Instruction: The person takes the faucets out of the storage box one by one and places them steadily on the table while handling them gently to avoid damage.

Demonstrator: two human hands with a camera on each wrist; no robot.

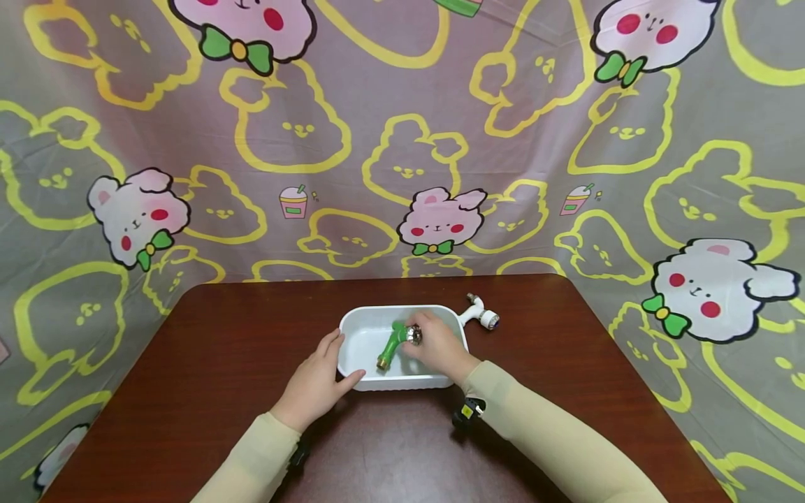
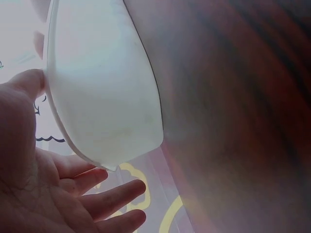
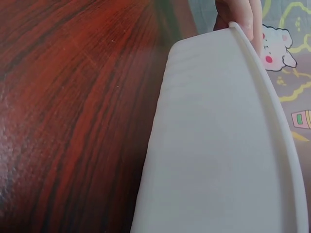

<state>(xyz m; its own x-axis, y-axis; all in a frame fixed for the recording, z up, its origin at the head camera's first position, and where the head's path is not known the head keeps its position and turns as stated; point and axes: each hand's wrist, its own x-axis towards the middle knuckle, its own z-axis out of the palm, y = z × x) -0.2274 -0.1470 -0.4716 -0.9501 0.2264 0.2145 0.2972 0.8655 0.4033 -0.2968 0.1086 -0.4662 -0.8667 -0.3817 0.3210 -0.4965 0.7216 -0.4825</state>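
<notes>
A white plastic basin (image 1: 402, 382) with rounded corners stands on the table. My right hand (image 1: 440, 347) reaches over its right part and grips the silver knob end of a green faucet (image 1: 391, 346). The faucet's brass threaded end points down toward the basin's front left. At the basin's left end, my left hand (image 1: 312, 385) rests with fairly straight fingers against the side, its thumb (image 2: 30, 82) at the rim. The right wrist view shows the basin's outer wall (image 3: 214, 131) and part of the left hand (image 3: 239, 17) at the far end; the right hand is out of that view.
Behind the basin's right corner lies a white faucet (image 1: 476, 312) with a silver end. The dark red-brown wooden table (image 1: 251, 328) extends around the basin. Cartoon-printed fabric (image 1: 352, 161) hangs behind the table and along both sides.
</notes>
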